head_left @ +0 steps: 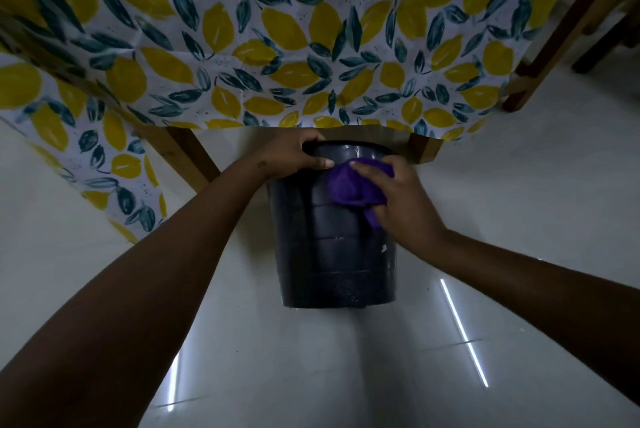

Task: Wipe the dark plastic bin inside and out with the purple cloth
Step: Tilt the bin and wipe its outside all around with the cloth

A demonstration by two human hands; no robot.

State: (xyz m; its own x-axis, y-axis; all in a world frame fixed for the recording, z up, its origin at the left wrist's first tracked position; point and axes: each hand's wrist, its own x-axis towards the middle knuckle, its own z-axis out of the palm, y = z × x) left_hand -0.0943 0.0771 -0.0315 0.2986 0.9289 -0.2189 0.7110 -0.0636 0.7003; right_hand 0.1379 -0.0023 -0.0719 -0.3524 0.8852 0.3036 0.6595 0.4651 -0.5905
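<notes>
Purple cloth [353, 187] under right hand [401, 200]; left hand [291, 159] grips bin [332, 254] rim; interior hidden

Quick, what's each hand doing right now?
Left hand: closed on the rim of the dark bin.
Right hand: closed on the purple cloth, pressing it against the bin's outer wall.

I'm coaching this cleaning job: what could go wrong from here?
The left hand alone steadies the bin by its rim, so a firm push from the right hand might slide it on the glossy floor. The purple cloth is bunched, so it may miss patches.
</notes>
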